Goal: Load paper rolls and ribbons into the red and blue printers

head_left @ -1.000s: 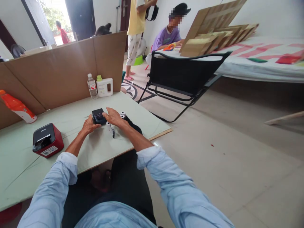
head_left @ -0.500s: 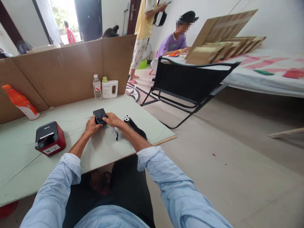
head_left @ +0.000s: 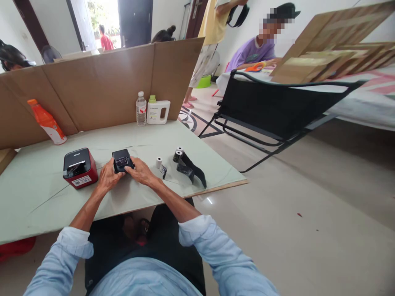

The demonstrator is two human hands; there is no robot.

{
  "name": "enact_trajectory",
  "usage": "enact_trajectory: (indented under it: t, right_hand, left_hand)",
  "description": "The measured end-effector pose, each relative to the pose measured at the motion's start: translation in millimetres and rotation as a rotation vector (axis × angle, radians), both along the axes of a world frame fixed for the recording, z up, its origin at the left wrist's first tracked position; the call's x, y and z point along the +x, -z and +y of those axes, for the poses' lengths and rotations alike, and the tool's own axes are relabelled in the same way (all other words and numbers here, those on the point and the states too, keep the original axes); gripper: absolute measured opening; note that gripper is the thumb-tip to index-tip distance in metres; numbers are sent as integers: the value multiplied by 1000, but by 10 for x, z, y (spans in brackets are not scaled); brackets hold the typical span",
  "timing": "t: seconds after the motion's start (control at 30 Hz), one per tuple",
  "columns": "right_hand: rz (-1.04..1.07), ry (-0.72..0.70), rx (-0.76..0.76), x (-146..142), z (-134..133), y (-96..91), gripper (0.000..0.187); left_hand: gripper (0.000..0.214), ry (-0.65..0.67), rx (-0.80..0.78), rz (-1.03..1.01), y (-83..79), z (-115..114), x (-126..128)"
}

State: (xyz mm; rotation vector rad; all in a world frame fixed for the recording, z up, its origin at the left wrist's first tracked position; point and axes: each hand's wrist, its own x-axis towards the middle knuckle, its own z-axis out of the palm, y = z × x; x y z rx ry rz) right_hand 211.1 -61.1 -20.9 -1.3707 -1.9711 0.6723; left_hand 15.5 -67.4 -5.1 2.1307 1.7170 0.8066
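Both hands grip a small black box-shaped device, which looks like a portable printer [head_left: 121, 158], just above the table. My left hand [head_left: 108, 176] is closed on its near left side. The fingers of my right hand [head_left: 138, 169] close round its right edge, with the thumb on the near edge. To the left stands a larger red and black printer [head_left: 80, 169] with a white label. On the right are a small white paper roll [head_left: 159, 163] with a dark curled tail and black-and-white rolls [head_left: 178, 155] trailing long black strips [head_left: 194, 170].
A cardboard screen [head_left: 114, 82] lines the table's [head_left: 129, 201] far side. Before it stand an orange bottle [head_left: 47, 122], a water bottle [head_left: 141, 109] and a white jug [head_left: 158, 110]. Right of the table is a black folding chair [head_left: 277, 111]. Other people sit and stand beyond.
My view has turned left, so the room has slid rightward. Both hands have carried the black device left, nearer the red printer. The small white roll and black strips now show fully.
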Motion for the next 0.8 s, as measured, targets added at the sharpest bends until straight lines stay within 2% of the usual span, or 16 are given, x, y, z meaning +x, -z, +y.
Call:
enact_trajectory:
  t: [0.17, 0.37, 0.53, 0.7, 0.8]
  right_hand:
    - [75, 15, 50, -81, -154, 352, 59]
    - [187, -21, 210, -50, -169, 662, 73]
    - [192, -20, 229, -43, -145, 755, 73]
    - [190, -13, 241, -47, -121, 786, 71]
    - [203, -12, 249, -49, -107, 802, 70]
  left_hand:
    - [76, 34, -3, -78, 204, -109, -134]
    - [98, 131, -1, -204, 328, 53, -397]
    - [106, 286, -7, -187, 334, 208, -519]
    - [115, 320, -21, -138, 345, 301, -508]
    - [113, 318, -18, -167, 381, 345, -498]
